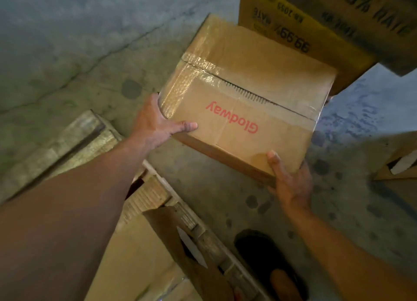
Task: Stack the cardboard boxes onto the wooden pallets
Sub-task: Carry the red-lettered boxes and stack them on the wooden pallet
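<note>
Box: brown taped cardboard box with red "Glodway" lettering (pixel 248 93), centre of the frame, tilted, seemingly clear of the floor.
Left hand: the left hand (pixel 158 124) clasps the box's near-left corner, thumb across the top, fingers hidden round the side.
Right hand: the right hand (pixel 291 183) grips the near-right corner, thumb on top; hands set wide probably to balance the load.
Pallet: weathered wooden pallet (pixel 74 142), lower left, the likely destination.
Neighbours: yellow printed carton (pixel 293 23), upper right; open brown carton (pixel 135 255), bottom centre.
Floor: stained grey concrete floor (pixel 67 41).
</note>
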